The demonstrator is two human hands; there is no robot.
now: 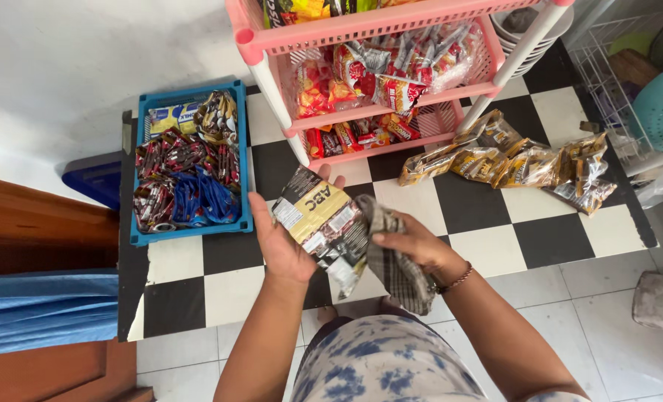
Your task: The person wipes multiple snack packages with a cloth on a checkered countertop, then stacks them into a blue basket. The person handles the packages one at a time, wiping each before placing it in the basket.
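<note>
My left hand holds a strip of gold, black and silver sachets from underneath, fingers curled round its top edge. My right hand presses a grey checked cloth against the right side of that strip. Both hands are at the middle of the view, above a black and white chequered mat. More gold and black sachet strips lie on the mat to the right.
A pink plastic rack full of red and yellow snack packets stands just beyond my hands. A blue crate of sachets sits to the left, beside a wooden panel. A white wire rack with a teal basket stands at the far right.
</note>
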